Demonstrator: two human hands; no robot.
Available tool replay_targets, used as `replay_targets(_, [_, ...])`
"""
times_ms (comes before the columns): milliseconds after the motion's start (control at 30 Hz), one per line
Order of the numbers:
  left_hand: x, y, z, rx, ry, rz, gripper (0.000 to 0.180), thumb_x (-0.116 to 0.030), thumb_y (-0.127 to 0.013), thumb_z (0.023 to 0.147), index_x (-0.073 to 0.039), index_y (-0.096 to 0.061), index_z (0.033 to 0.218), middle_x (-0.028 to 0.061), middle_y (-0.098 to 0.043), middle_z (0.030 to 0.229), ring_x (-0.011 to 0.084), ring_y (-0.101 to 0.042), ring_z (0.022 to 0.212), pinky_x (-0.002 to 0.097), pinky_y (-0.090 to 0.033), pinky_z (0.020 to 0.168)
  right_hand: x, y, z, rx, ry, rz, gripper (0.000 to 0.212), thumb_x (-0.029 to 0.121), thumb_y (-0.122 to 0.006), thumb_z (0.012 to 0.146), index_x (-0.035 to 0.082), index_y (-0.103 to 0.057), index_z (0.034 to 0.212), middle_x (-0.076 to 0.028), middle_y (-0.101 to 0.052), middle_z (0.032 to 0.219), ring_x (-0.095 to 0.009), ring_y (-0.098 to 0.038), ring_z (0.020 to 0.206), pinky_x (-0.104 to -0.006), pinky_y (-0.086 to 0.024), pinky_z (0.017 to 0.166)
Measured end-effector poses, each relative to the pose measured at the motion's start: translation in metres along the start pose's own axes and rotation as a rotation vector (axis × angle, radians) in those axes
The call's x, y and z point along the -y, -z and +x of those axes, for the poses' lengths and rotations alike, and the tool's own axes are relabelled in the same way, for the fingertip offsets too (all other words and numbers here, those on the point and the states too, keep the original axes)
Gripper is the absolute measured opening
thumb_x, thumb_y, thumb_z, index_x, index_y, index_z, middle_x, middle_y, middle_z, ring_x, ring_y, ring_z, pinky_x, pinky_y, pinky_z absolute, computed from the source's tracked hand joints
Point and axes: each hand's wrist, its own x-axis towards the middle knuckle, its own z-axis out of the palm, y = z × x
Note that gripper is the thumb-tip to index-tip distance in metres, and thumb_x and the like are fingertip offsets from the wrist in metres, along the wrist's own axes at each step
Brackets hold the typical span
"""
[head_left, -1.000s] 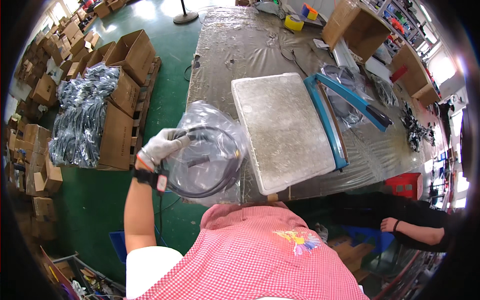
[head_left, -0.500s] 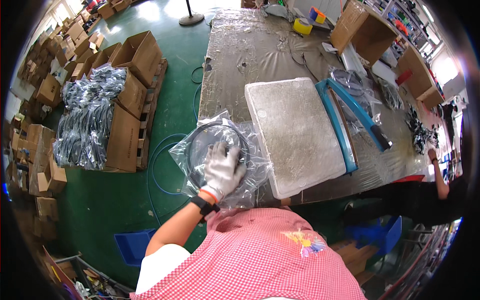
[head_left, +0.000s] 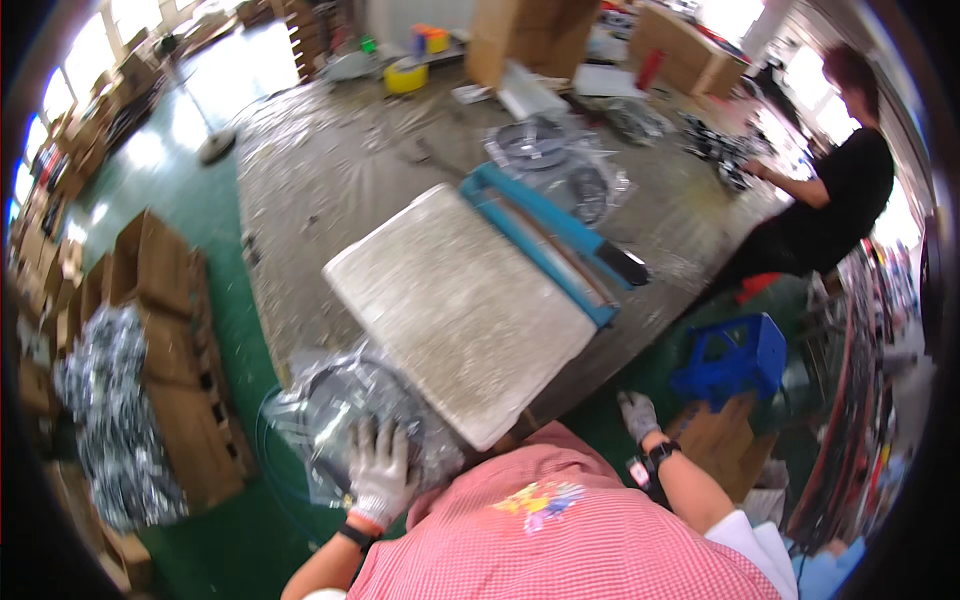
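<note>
Left hand (head_left: 382,470) gloved, fingers spread flat on clear bagged cable coil (head_left: 345,415) | right hand (head_left: 637,415) open, empty | brown cartons (head_left: 170,350) further left

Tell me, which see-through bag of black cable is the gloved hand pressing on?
The clear bag of coiled cable at the table's near left edge, under the gloved left hand. The other cable bags lie far across the table, beyond the blue sealer, untouched.
</note>
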Motion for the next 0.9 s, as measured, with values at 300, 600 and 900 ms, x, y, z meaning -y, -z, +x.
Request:
replay_targets(300, [-0.037, 0.022, 0.078, -0.288, 0.169, -0.096, 0.063, -0.024, -0.066, 0.064, 0.004, -0.051, 0.118, 0.0264, -0.051, 0.119, 0.0462, -0.048, 0.109, 0.0523, -0.036, 0.097, 0.077, 0.083, 0.208, -0.154, -0.123, 0.902, 0.034, 0.039, -0.057, 0.089, 0.006, -0.064, 0.092, -0.004, -0.065, 0.078, -0.016, -0.062, 0.062, -0.0310, -0.050, 0.055])
replay_targets(600, [-0.129, 0.014, 0.194, -0.235, 0.118, -0.005, 0.033, -0.017, -0.064, 0.081, -0.007, -0.060, 0.112, 0.0134, -0.063, 0.103, 0.0311, -0.059, 0.093, 0.0417, -0.048, 0.080, 0.196, 0.104, 0.426, 0.192, -0.143, 1.213, 0.036, 0.044, -0.060, 0.086, 0.010, -0.062, 0.099, -0.007, -0.065, 0.082, -0.019, -0.063, 0.068, -0.0357, -0.052, 0.056])
replay_targets(900, [-0.135, 0.004, 0.159, -0.205, 0.282, 0.013, 0.027, -0.010, -0.065, 0.076, -0.008, -0.065, 0.103, 0.0167, -0.062, 0.104, 0.0380, -0.058, 0.095, 0.0465, -0.047, 0.083, 0.285, 0.130, 0.508, -0.044, 0.021, 0.370, 0.059, 0.048, -0.053, 0.084, 0.000, -0.057, 0.118, -0.025, -0.057, 0.120, -0.036, -0.057, 0.110, -0.0425, -0.045, 0.088])
